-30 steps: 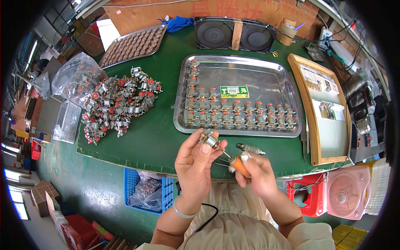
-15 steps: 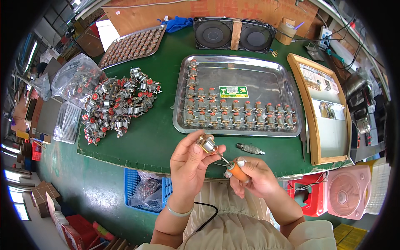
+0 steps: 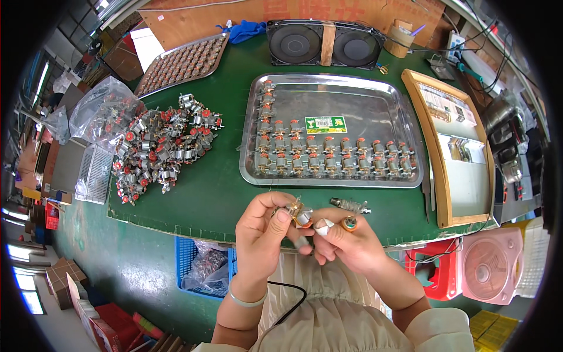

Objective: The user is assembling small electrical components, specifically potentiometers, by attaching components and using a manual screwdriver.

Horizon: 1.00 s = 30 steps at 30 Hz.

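Note:
My left hand (image 3: 258, 234) is closed on a small motor-like part (image 3: 301, 216) with a silver can, brass-coloured end and red piece, pinched by thumb and fingers. Against its right side is my right hand (image 3: 352, 243), with white wraps on its fingertips. Tucked in that hand is an orange-handled screwdriver (image 3: 349, 223), its handle end facing away from me; its shaft is hidden. Just beyond my hands, a metal tray (image 3: 328, 180) holds rows of similar parts (image 3: 314, 163). A loose heap of them (image 3: 158, 146) lies on the left of the green table (image 3: 229, 199).
Behind my right hand lies a slim wrapped cylindrical tool (image 3: 350, 205). A wooden-framed box (image 3: 448, 220) stands right of the tray. At the back are a second filled tray (image 3: 185, 64) and two black fans (image 3: 296, 44). Below the table sits a blue crate (image 3: 186, 281).
The screwdriver has swung round in my right hand, and its shaft no longer shows at the part. My right fingers have come up to the part. Its can has tilted slightly.

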Each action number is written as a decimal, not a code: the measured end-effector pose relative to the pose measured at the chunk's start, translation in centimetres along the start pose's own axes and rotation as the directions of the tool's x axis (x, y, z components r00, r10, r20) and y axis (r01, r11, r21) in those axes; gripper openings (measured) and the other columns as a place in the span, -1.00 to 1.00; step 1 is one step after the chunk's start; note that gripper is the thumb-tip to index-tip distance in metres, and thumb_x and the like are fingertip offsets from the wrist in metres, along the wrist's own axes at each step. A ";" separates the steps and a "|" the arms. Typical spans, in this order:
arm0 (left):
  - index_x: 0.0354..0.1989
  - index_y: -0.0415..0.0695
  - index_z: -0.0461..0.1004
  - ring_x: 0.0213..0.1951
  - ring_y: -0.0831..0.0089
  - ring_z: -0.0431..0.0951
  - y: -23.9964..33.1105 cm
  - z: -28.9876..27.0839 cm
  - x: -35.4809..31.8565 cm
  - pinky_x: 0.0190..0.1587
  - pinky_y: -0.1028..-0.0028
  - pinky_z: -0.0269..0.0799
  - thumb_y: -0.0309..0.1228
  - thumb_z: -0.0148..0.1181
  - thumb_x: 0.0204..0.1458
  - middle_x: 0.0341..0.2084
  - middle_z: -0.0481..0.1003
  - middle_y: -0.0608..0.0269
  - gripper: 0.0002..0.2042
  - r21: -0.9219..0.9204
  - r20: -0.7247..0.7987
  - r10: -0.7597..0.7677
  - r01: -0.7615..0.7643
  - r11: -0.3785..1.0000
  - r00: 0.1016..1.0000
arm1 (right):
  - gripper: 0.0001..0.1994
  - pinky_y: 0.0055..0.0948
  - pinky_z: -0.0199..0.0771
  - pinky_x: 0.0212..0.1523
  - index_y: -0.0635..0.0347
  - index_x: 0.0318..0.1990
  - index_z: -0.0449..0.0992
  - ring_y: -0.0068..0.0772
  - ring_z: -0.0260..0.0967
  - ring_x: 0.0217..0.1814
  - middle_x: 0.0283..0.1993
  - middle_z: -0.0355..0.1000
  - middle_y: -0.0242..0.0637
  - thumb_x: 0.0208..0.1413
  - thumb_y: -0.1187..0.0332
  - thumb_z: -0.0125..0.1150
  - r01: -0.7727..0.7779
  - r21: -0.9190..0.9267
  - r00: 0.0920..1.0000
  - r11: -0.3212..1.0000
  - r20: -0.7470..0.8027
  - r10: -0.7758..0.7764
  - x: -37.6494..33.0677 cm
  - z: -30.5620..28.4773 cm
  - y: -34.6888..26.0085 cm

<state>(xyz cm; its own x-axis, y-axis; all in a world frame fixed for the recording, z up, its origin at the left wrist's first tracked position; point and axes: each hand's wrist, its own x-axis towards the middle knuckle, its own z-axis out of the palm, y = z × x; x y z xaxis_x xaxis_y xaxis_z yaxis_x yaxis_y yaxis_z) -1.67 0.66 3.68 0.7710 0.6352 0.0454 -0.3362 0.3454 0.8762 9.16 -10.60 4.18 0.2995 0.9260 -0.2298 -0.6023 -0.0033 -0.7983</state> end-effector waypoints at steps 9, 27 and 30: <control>-0.25 -0.26 0.32 -0.41 0.63 0.40 -0.2 0.7 -0.2 -0.50 0.67 0.39 -0.46 -0.01 0.08 -0.34 0.39 0.26 -0.87 0.158 -0.044 0.063 -0.055 0.986 0.997 | -0.81 -0.70 0.22 -0.56 0.33 -0.17 0.38 -0.74 0.19 -0.54 -0.50 0.31 -0.44 0.05 0.49 0.09 0.288 -0.287 0.946 0.914 -0.066 -0.319 0.0 -0.1 1.2; -0.23 -0.29 0.29 -0.36 0.59 0.39 -2.3 1.6 -0.1 -0.26 0.59 0.33 -0.47 -0.04 0.10 -0.35 0.41 0.22 -0.85 0.249 -0.121 0.311 -0.274 0.929 0.943 | -0.78 -0.74 0.07 -0.58 0.32 -0.20 0.35 -0.77 0.04 -0.60 -0.57 0.22 -0.49 -0.05 0.56 0.11 0.267 -0.282 0.933 0.922 -0.165 -0.321 0.2 0.4 0.7; -0.22 -0.30 0.29 -0.34 0.60 0.40 -2.2 1.6 -0.2 -0.25 0.59 0.33 -0.47 -0.05 0.10 -0.35 0.41 0.23 -0.85 0.242 -0.089 0.303 -0.274 0.931 0.949 | -0.75 -0.75 0.09 -0.54 0.28 -0.17 0.30 -0.76 0.04 -0.57 -0.52 0.26 -0.46 -0.01 0.50 0.16 0.480 -0.606 0.790 0.634 -0.016 -0.613 0.3 -0.5 1.9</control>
<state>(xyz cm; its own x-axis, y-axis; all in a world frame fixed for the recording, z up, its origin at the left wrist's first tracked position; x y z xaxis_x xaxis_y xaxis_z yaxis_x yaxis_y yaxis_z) -0.21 -1.32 2.48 0.5819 0.7687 0.2656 -0.3937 -0.0195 0.9190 8.45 -10.47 2.30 0.6178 0.7273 0.2991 0.2106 0.2135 -0.9540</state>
